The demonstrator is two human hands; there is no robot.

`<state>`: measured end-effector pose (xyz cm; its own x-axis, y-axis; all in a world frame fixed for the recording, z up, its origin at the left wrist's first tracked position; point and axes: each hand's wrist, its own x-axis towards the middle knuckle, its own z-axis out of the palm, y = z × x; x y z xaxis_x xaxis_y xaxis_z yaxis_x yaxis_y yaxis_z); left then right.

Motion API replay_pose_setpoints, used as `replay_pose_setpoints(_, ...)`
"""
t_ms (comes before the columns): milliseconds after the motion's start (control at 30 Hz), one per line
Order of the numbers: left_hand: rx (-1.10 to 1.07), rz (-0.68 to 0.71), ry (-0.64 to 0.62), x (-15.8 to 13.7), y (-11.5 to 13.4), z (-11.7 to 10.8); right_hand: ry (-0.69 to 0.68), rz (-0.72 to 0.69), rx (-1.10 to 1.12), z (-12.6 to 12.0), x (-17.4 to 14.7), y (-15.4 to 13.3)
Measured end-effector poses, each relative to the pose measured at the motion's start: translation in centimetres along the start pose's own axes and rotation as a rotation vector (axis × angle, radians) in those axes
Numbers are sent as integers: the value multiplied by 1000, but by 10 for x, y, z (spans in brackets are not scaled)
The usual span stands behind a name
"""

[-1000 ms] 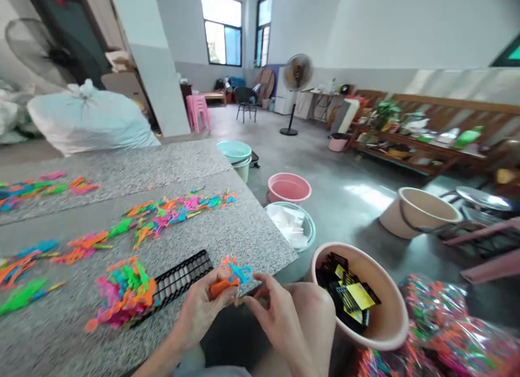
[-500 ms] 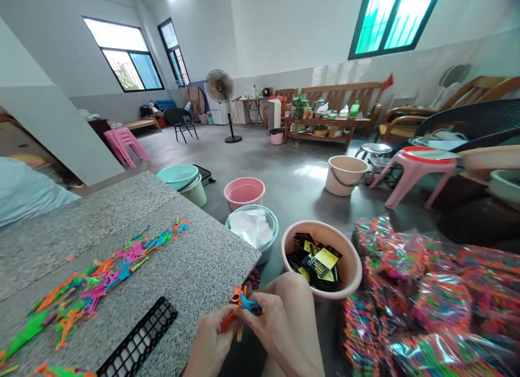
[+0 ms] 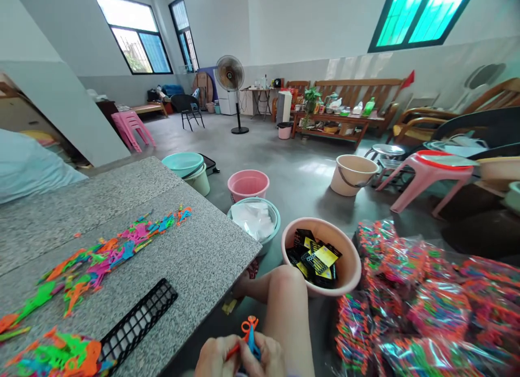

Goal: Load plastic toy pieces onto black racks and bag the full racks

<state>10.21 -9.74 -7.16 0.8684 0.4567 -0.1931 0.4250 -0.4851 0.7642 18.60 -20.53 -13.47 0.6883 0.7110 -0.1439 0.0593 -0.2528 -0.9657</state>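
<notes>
L hand (image 3: 215, 358) & R hand (image 3: 266, 356) are close together, low, just off R edge of the granite table (image 3: 211, 252). L fingers pinch an orange plastic pc (image 3: 248, 332); R thumb & fingers pinch a blue plastic pc (image 3: 251, 343). The 2 pcs touch, orange looped end sticking up; how they fit is too small to tell. Bottom of frame cuts off both hands.

Bare knee (image 3: 287, 285) is beside table, R of hands. On table near its R edge: black mesh tray (image 3: 140, 323), w/ heaped pcs (image 3: 60, 352) at its near end. Farther in on table: loose multicolor pcs (image 3: 109, 255) in a strip.

Floor R of table: peach basin (image 3: 349, 268) w/ black & yellow packs (image 3: 325, 258); farther R of table, clear bags (image 3: 434, 306) of colored pcs. By table's R corner: pale-green tub (image 3: 278, 224) w/ white plastic (image 3: 252, 220), pink tub (image 3: 248, 179) behind. Well beyond table: fan (image 3: 229, 76).
</notes>
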Motion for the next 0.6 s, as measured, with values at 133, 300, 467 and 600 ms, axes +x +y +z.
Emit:
replay_pose_setpoints(133, -6, -32, -26, -2, 13, -4, 61, 77, 144, -5, -7, -34)
replay_pose_setpoints(300, 10, -81, -58, -5, 14, -6, 49, 63, 79, -13, -8, -51)
replay_pose_setpoints(467, 37, -99, -105, -6, 12, -6, 82, 6, -134, -24, -12, -48)
replay_pose_setpoints(600, 101, -116, -138, -2, 13, -5, 5, 72, 35, -24, -10, -42)
